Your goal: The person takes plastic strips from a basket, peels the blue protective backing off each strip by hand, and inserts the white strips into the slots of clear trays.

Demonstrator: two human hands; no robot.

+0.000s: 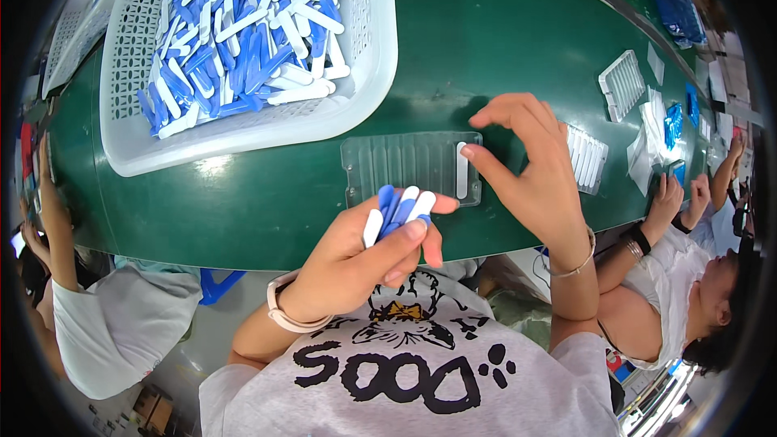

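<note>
My left hand [344, 267] is closed around a small bunch of flat, round-ended plastic sticks [395, 214], some white and some blue. Just beyond it, a clear plastic tray [388, 163] with parallel slots lies on the green table. One white stick [462, 178] stands lengthwise in the tray's right-end slot; the other slots I can make out hold no sticks. Over the tray's right edge is my right hand [534, 166], thumb and index finger spread apart. Its thumb tip is at the upper end of that white stick; whether it touches cannot be told.
A white perforated basket [251, 139] heaped with blue and white sticks stands at the upper left. Right of my right hand lies a filled tray [588, 159], with another tray [622, 86] farther off. Plastic bags [645, 142] lie near a co-worker [668, 299]; another person [125, 324] sits left.
</note>
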